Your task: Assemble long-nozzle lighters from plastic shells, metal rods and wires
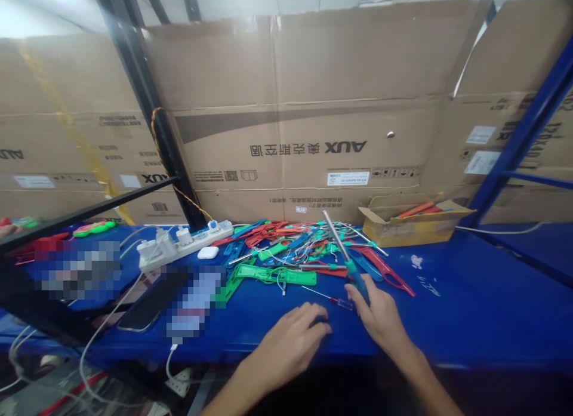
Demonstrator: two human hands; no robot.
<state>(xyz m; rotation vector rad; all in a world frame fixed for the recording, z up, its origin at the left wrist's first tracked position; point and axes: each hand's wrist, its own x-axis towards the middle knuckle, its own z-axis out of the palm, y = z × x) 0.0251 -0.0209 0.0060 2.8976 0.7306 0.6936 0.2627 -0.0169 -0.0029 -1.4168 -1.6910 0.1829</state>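
Head view: your right hand (378,314) grasps a blue-green, silver-shafted tool (355,274); left hand (293,338) (curled, contents unclear) over blue metal worktop (452,326).

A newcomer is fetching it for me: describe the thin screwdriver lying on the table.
On the blue table, find the right hand gripping a blue-handled tool. The thin screwdriver lies loose just beside its fingers, set apart by its see-through handle.
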